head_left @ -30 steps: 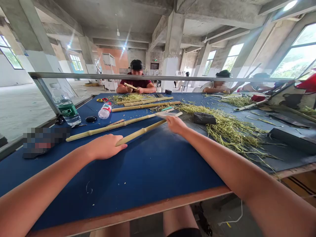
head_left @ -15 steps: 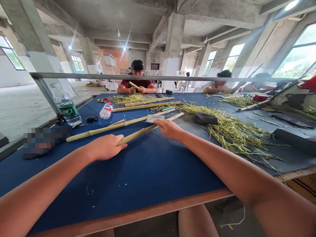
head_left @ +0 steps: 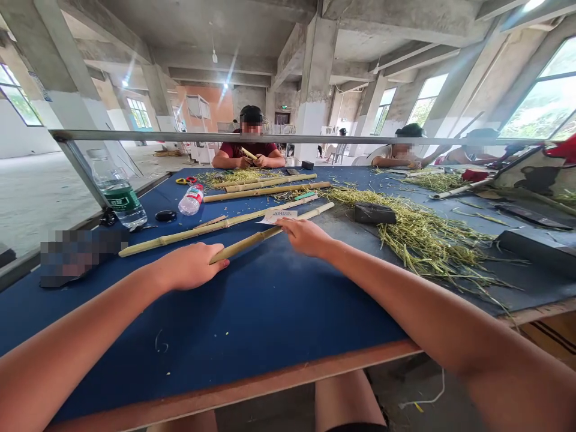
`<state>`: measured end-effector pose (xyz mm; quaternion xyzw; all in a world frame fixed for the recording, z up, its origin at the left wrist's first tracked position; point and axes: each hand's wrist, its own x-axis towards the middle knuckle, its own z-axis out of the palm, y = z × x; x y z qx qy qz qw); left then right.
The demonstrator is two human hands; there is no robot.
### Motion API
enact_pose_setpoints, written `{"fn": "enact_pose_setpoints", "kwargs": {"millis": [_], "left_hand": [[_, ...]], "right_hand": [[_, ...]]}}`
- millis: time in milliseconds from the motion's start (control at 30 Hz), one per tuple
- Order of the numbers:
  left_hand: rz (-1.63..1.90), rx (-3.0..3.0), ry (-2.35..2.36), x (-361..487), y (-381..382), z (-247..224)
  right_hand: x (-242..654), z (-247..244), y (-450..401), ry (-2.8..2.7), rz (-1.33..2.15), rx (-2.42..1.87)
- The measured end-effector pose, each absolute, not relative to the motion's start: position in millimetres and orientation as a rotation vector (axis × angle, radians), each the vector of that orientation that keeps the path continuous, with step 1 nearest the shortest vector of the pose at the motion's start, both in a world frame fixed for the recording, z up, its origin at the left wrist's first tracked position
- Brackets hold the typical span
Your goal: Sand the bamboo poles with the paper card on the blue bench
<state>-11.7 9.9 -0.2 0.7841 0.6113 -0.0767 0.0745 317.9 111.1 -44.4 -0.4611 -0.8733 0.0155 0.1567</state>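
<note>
My left hand point(head_left: 194, 265) is closed round the near end of a bamboo stick point(head_left: 245, 243), which slants away to the right above the blue table point(head_left: 270, 324). Farther along the stick, my right hand point(head_left: 306, 236) pinches a pale printed sheet of sandpaper point(head_left: 279, 216) against it, fingers closed. The stick's far end sticks out past my right hand. Just beyond, a longer bamboo stick point(head_left: 171, 239) lies on the table, with a thin strip beside it.
Two bottles, one tall point(head_left: 122, 201) and one small point(head_left: 191, 200), stand or lie at the left. Plant shavings point(head_left: 418, 234) and a dark block point(head_left: 374, 213) lie right. A metal bar point(head_left: 288, 138) crosses behind; a person point(head_left: 249, 150) sits opposite, holding a stick.
The sandpaper has turned so its printed side shows more clearly, and it sits slightly farther left. My left hand keeps its hold on the stick. The whole view has shifted slightly.
</note>
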Motion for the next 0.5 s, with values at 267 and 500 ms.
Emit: {"fn": "enact_pose_setpoints", "kwargs": {"millis": [267, 500], "left_hand": [[-0.223, 2.338, 1.844, -11.0, 8.9, 1.3], [-0.253, 2.334, 1.847, -12.7, 11.0, -1.0]], "right_hand": [[349.6, -25.5, 131.1, -2.285, -0.063, -1.869], [330.7, -34.4, 114.8, -2.404, 0.036, -1.539]]}}
